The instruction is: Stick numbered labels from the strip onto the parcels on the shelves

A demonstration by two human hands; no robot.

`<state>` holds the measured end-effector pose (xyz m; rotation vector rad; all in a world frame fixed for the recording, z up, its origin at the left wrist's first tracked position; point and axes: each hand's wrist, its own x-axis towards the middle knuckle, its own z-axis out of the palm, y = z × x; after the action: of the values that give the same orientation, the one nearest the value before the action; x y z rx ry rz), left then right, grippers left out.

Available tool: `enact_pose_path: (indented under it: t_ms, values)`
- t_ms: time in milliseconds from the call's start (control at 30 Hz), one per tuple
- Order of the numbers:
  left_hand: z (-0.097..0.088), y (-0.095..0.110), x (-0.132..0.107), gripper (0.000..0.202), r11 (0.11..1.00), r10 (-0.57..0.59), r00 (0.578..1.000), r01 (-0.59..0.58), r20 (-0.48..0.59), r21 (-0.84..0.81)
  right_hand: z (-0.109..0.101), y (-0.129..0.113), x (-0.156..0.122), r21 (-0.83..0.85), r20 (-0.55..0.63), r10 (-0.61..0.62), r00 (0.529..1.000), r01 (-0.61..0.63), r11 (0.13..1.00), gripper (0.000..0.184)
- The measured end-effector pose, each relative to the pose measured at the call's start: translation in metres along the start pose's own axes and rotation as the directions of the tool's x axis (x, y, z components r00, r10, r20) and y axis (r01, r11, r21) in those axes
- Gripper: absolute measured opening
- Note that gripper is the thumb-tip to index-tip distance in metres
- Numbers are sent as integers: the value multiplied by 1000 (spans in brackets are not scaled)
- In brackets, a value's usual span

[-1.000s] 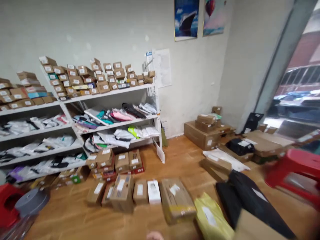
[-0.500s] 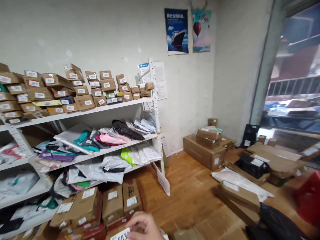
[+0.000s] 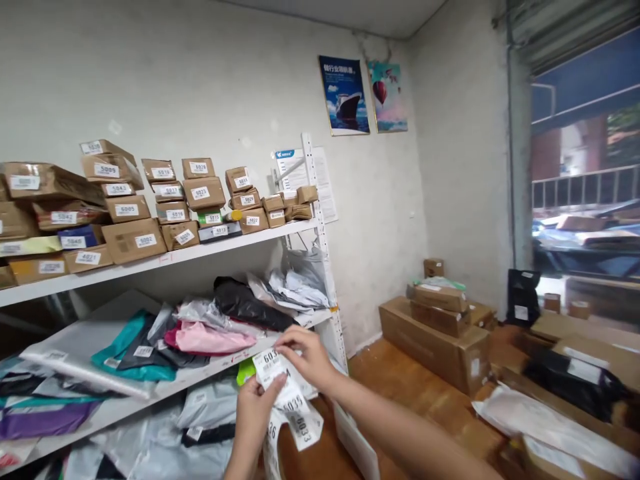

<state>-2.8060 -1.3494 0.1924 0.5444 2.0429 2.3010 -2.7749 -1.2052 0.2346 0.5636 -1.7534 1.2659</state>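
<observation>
1. White paper comes first: a strip of labels [image 3: 273, 365] printed with black four-digit numbers sits near the bottom middle of the view, just in front of the right end of the middle shelf. It curls downward, and its lower tail runs toward the bottom edge.
2. The left hand [image 3: 255, 405] rises from the bottom edge and is closed on the strip from below, with the thumb pressed on its face. The forearm is cut off.
3. The right hand [image 3: 309, 355] reaches in from the lower right and pinches the strip's top edge between thumb and fingertips.
4. Only fragments of the numbers can be read, such as "603". The rest are folded over or covered by fingers.
5. Behind the hands stands a white shelf unit [image 3: 210, 245]. Its top board carries small cardboard boxes [image 3: 134, 240], each with a white number tag, and the leftmost run out of frame.
6. The middle board holds soft mailer bags [image 3: 207, 338] in a mixed heap. The shelf below is largely hidden by the arms.
7. At the far right, a large carton [image 3: 433, 340] sits on the wooden floor [image 3: 400, 380] with smaller boxes on top.
</observation>
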Motion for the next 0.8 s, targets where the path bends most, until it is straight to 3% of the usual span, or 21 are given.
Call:
enact_pose_path:
  t_ms: [67, 100, 200, 300, 400, 500, 600, 667, 733, 800]
  values:
    - [10, -4, 42, 59, 998, 43, 998, -46, 51, 53, -11, 34, 57, -24, -63, -88, 994, 86, 996, 12]
    - [14, -7, 63, 58, 995, 62, 995, -69, 82, 78, -19, 53, 89, -42, -150, -133, 980, 129, 991, 11]
    - [27, -6, 126, 55, 977, 145, 981, -163, 132, 138, -49, 115, 200, -144, -334, -188, 924, 147, 979, 10]
    - [46, 8, 185, 53, 933, 282, 957, -289, 62, 215, -72, 176, 306, -190, -363, -223, 905, 162, 968, 12]
    - [73, 26, 235, 53, 907, 378, 925, -361, -44, 216, -82, 225, 375, -227, -354, -257, 899, 184, 956, 15]
    - [99, 36, 273, 57, 928, 361, 929, -350, -77, 131, -87, 256, 401, -276, -309, -301, 902, 218, 936, 24]
    - [118, 38, 299, 58, 947, 320, 946, -317, -48, 60, -91, 272, 405, -455, -292, -405, 867, 246, 856, 33]
    - [127, 39, 312, 57, 948, 315, 949, -314, -15, 48, -94, 275, 405, -561, -195, -511, 837, 332, 758, 24]
    - [134, 41, 323, 55, 940, 338, 941, -337, -2, 42, -98, 272, 400, -564, -91, -590, 802, 447, 695, 18]
    - [139, 45, 335, 53, 925, 377, 926, -377, 4, 51, -104, 264, 388, -460, -92, -621, 779, 520, 720, 19]
